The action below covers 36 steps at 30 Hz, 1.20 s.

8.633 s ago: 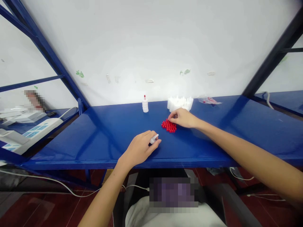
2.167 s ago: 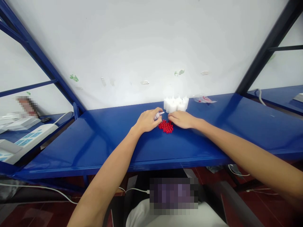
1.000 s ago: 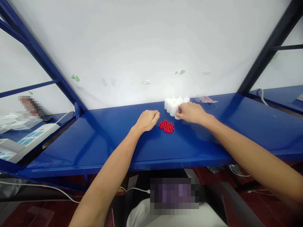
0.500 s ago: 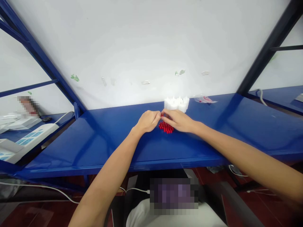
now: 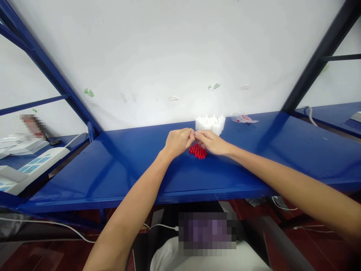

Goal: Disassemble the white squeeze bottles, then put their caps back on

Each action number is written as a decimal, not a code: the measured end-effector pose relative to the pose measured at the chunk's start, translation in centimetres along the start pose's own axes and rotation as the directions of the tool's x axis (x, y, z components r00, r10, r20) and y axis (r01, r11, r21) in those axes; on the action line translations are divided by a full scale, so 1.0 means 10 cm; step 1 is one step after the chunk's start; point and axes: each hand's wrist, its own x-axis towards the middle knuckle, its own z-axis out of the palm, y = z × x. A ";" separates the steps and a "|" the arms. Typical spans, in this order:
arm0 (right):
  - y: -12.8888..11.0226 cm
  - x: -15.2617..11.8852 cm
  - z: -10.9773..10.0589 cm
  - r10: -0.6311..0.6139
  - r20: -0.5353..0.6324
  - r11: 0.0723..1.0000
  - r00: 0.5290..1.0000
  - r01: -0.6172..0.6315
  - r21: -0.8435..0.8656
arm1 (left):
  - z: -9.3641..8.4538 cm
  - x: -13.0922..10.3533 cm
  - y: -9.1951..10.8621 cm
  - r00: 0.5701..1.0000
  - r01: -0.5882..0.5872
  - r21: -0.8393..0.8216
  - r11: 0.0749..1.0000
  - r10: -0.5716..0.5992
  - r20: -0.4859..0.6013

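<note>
My left hand (image 5: pixel 179 142) is closed, its fingers curled and hiding whatever they may hold. Against its fingertips, my right hand (image 5: pixel 212 142) pinches with thumb and forefinger; anything between them is too small or hidden to make out. Just below the two hands, a tight cluster of small red pieces (image 5: pixel 197 151) stands on the blue table (image 5: pixel 135 162). Behind my right hand is a group of white bottle-like pieces (image 5: pixel 210 123) with pointed tops, packed close together.
A clear plastic bag with red bits (image 5: pixel 244 119) lies to the right of the white pieces. A white wall (image 5: pixel 158 60) closes off the back. Blue metal posts (image 5: pixel 56 67) frame the left side, and a white power strip (image 5: pixel 39 167) lies beyond them.
My right hand's fingers have closed in and now meet my left hand. The red bit that showed between my fingertips is hidden now. The red cluster has stayed in place.
</note>
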 end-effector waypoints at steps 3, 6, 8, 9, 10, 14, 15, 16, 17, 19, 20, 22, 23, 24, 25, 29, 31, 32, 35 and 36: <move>-0.01 0.01 0.02 -0.001 -0.022 1.000 1.000 0.001 -0.012 | 0.01 0.01 0.00 1.000 0.012 -0.029 1.000 -0.012 -0.026; -0.07 -0.02 -0.03 -0.045 -0.038 0.994 0.998 0.041 -0.105 | 0.01 0.00 -0.10 0.998 0.049 -0.108 0.993 -0.053 -0.028; -0.11 -0.05 -0.11 -0.084 -0.084 0.983 0.993 0.069 -0.171 | -0.01 -0.04 -0.25 0.991 0.122 -0.152 0.981 -0.128 -0.034; -0.13 -0.07 -0.16 -0.100 -0.111 0.975 0.989 0.075 -0.209 | -0.02 -0.07 -0.33 0.986 0.156 -0.165 0.974 -0.164 -0.034; -0.14 -0.09 -0.21 -0.110 -0.117 0.963 0.987 0.077 -0.257 | -0.03 -0.10 -0.40 0.978 0.193 -0.177 0.965 -0.205 -0.047; -0.11 -0.11 -0.35 -0.052 0.059 0.863 0.997 0.074 -0.500 | -0.05 -0.16 -0.55 0.947 0.275 -0.248 0.929 -0.306 -0.095; -0.10 -0.11 -0.36 -0.007 0.096 0.837 0.995 0.058 -0.544 | -0.04 -0.16 -0.54 0.948 0.277 -0.246 0.929 -0.306 -0.088; -0.08 -0.10 -0.36 0.043 0.114 0.817 0.993 0.030 -0.575 | -0.03 -0.15 -0.52 0.952 0.273 -0.240 0.932 -0.297 -0.070; -0.07 -0.10 -0.37 0.097 0.121 0.801 0.988 -0.005 -0.598 | -0.02 -0.14 -0.50 0.957 0.268 -0.236 0.934 -0.287 -0.049; -0.06 -0.09 -0.36 0.201 0.137 0.771 0.970 -0.070 -0.633 | 0.00 -0.13 -0.45 0.964 0.256 -0.237 0.937 -0.265 -0.009; -0.07 -0.09 -0.36 0.246 0.143 0.755 0.959 -0.097 -0.648 | 0.01 -0.13 -0.43 0.966 0.250 -0.242 0.938 -0.257 0.004; -0.07 -0.09 -0.37 0.308 0.145 0.729 0.940 -0.136 -0.671 | 0.02 -0.13 -0.41 0.969 0.242 -0.252 0.937 -0.244 0.020; -0.07 -0.09 -0.37 0.326 0.143 0.719 0.934 -0.147 -0.679 | 0.03 -0.13 -0.41 0.971 0.238 -0.255 0.937 -0.239 0.025; -0.08 -0.09 -0.37 0.339 0.141 0.711 0.930 -0.155 -0.686 | 0.03 -0.13 -0.40 0.972 0.233 -0.257 0.938 -0.234 0.029; -0.08 -0.09 -0.37 0.350 0.141 0.702 0.926 -0.159 -0.694 | 0.03 -0.13 -0.40 0.973 0.229 -0.258 0.939 -0.228 0.033; -0.09 -0.09 -0.36 0.405 0.161 0.678 0.900 -0.178 -0.713 | 0.03 -0.13 -0.38 0.976 0.218 -0.257 0.942 -0.210 0.058; -0.10 -0.09 -0.35 0.422 0.172 0.680 0.890 -0.184 -0.710 | 0.03 -0.12 -0.36 0.977 0.214 -0.258 0.942 -0.202 0.072; -0.11 -0.09 -0.34 0.421 0.174 0.683 0.890 -0.185 -0.707 | 0.03 -0.12 -0.36 0.977 0.212 -0.259 0.942 -0.199 0.076; -0.10 -0.09 -0.34 0.400 0.166 0.694 0.901 -0.179 -0.698 | 0.04 -0.12 -0.35 0.978 0.206 -0.263 0.943 -0.189 0.088; -0.10 -0.09 -0.33 0.392 0.159 0.694 0.906 -0.178 -0.698 | 0.04 -0.12 -0.35 0.978 0.203 -0.263 0.943 -0.185 0.092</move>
